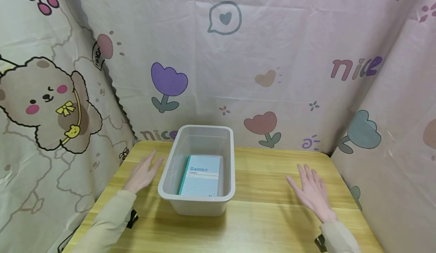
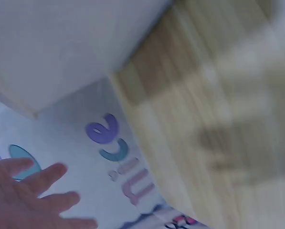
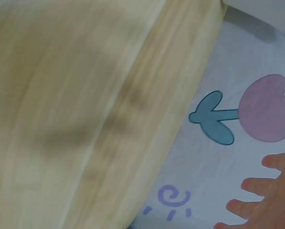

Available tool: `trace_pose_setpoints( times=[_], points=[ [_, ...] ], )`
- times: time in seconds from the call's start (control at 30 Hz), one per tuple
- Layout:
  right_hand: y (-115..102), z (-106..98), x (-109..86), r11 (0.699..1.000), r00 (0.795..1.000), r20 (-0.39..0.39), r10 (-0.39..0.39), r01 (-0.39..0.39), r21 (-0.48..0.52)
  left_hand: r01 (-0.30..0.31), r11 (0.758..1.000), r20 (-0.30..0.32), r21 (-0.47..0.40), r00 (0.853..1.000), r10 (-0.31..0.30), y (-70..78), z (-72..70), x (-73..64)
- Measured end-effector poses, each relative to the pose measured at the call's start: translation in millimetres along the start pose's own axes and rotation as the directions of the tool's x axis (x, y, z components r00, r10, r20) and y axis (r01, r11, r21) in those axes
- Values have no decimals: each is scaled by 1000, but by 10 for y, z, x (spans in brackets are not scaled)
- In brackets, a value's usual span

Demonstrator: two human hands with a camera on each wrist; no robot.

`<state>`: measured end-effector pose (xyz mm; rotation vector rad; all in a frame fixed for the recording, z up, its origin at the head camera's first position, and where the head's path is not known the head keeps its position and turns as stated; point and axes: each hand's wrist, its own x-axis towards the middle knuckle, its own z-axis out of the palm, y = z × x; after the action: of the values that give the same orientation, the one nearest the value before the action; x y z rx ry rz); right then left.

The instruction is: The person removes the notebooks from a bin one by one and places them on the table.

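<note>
Wooden table, grey bin (notebook inside)

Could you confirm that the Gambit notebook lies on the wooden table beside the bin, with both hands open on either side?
Not quite: in the head view the Gambit notebook lies inside the bin, not beside it. The left hand and right hand are indeed open either side.

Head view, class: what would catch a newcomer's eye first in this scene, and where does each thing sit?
A translucent plastic bin stands mid-table on the wooden table, with a teal notebook marked "Gambit" lying flat inside. The left hand lies open just left of the bin, and the right hand lies open well to its right; neither holds anything. Behind hangs a pink cartoon curtain with tulips and a bear.
</note>
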<state>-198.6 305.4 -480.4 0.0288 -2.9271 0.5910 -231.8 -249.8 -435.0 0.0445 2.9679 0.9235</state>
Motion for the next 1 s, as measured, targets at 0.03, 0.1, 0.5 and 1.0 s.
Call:
trace_pose_setpoints(
  times=[0.03,0.1,0.5,1.0],
  points=[
    [-21,-9,15,1000,1000,8,1,-1,7,-3,1000,17,-24,1000,4,35,-12,5],
    [-53,-22,43,1000,999,32,5,-5,26,-11,997,46,-70,999,14,102,-25,18],
    [-155,-25,77,995,997,80,-19,11,98,-25,945,129,-325,989,71,313,-33,7],
    [-444,-157,105,992,993,29,-118,116,57,36,904,185,-426,981,49,316,-51,14]
  ],
)
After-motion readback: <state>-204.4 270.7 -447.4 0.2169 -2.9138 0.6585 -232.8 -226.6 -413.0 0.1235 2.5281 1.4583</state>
